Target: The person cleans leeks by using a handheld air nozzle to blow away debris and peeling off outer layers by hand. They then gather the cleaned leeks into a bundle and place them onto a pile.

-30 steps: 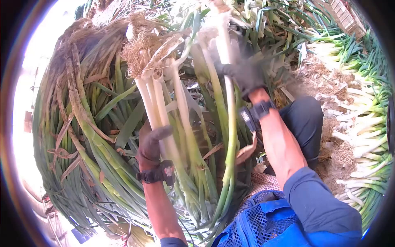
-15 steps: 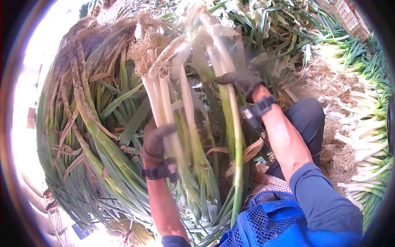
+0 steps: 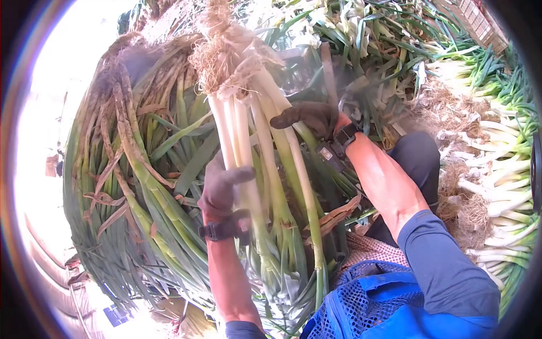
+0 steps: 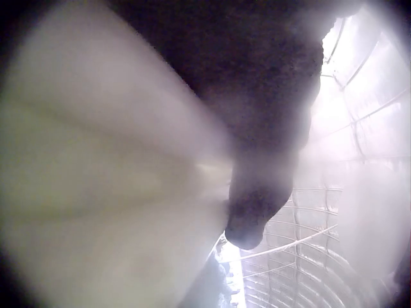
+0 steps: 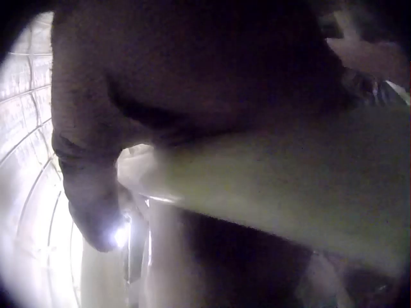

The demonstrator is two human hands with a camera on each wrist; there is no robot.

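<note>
In the head view my gloved left hand grips a bunch of long green onions around their white stems. Their roots point up and away, and the green leaves hang down towards my lap. To its right, my gloved right hand holds more green onions, with the thumb laid across the stems. Both sets of roots come together at the top. Pale stems fill the left wrist view beside the dark glove. One stalk runs under the palm in the right wrist view.
A large heap of untrimmed green onions lies on the left. Along the right runs a row of green onions with white stems and roots. Loose leaves are strewn at the back, near a light crate. My bent knee is beside my right arm.
My right hand has moved left and slightly down with its green onions, bringing their roots against those of the left bunch. My left hand keeps its grip, shifting slightly right in the view.
</note>
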